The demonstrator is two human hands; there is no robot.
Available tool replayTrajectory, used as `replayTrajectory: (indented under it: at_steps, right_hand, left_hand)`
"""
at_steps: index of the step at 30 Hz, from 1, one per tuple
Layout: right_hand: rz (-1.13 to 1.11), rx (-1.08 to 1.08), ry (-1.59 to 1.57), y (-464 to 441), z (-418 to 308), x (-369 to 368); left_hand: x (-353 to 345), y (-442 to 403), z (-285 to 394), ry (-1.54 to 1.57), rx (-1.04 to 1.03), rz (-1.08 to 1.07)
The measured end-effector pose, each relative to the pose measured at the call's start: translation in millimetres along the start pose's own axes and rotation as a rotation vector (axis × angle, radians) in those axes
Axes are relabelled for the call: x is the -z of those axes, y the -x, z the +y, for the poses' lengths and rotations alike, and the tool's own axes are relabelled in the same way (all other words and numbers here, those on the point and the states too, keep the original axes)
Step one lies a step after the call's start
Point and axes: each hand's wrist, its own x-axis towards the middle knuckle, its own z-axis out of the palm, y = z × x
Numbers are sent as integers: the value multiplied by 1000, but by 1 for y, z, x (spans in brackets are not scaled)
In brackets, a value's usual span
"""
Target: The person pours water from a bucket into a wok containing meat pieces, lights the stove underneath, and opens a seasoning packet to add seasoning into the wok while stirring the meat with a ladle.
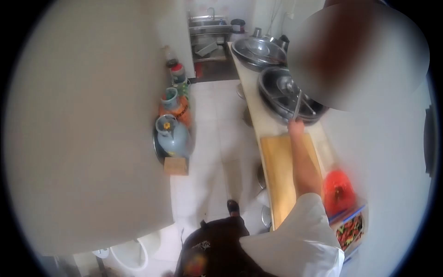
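My right hand (296, 125) is closed around the handle of a long metal utensil (298, 105), with my bare forearm stretched over a wooden cutting board (281, 171). The utensil reaches into a large dark metal basin (272, 99) on the narrow counter. Inside that basin are a smaller round metal piece (286, 84) and another utensil, too blurred to name. Behind it, nearer the sink, sits a second metal basin (260, 50). My left hand is not in view.
A red bag (338, 191) and an open box of red and green pieces (350, 232) lie right of the board. Gas cylinders (173, 138) and a cardboard box (176, 166) stand along the left wall. A sink (205, 21) is at the far end.
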Motion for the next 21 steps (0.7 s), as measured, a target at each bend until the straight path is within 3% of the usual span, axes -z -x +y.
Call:
replayTrajectory:
  at_steps: [3, 6, 12, 13, 14, 16, 17, 18, 19, 20, 21]
  right_hand:
    - [11, 124, 292, -71, 9, -25]
    - [-49, 95, 462, -114, 20, -44]
    - [-138, 62, 661, -148, 46, -60]
    - [-306, 365, 1021, -175, 81, -78]
    - [-352, 507, 1128, -197, 111, -91]
    - [-392, 827, 1330, -197, 95, -82]
    - [-381, 825, 1451, -216, 116, -93]
    - [-307, 956, 1159, -231, 143, -82]
    - [-353, 1075, 1315, -262, 170, -81]
    - [-392, 1209, 1455, -288, 190, -79]
    - [-293, 1437, 1429, -302, 199, -57]
  left_hand:
    - [-77, 42, -36, -79, 123, -30]
    - [-118, 71, -56, -96, 152, -27]
    - [-132, 107, -86, -34, 172, 24]
    - [-127, 115, -99, -6, 173, 41]
    - [-118, 130, -118, 26, 174, 57]
    - [-93, 153, -185, 91, 144, 69]
    - [-85, 165, -216, 123, 113, 67]
    - [-80, 180, -250, 120, 72, 51]
    - [-93, 203, -252, 382, 120, 130]
    - [-106, 211, -236, 259, 240, 214]
    - [-102, 186, -275, 414, 251, 112]
